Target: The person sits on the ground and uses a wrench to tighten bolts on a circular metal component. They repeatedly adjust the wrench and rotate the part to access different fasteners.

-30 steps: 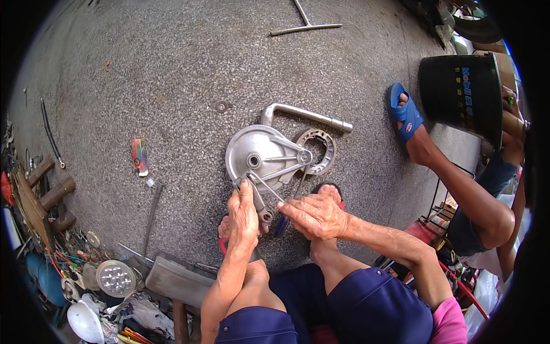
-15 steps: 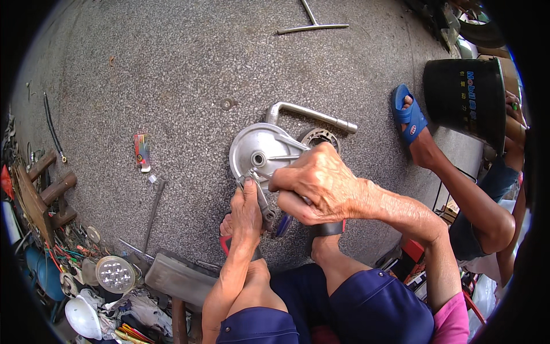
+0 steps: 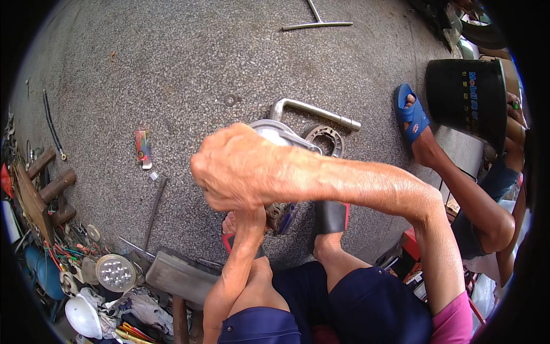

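Right hand point(image 3: 232, 169), silver hub plate point(image 3: 276, 135) partly beneath

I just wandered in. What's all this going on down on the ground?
Someone has both bare hands at a round silver metal part on the ground. The right hand reaches across and hides the left hand, leaving the left wrist showing, so I can't tell what either holds. A bent metal bar and a metal ring lie beside the part. Off to the right, another person's foot in a blue sandal is near a black bucket.
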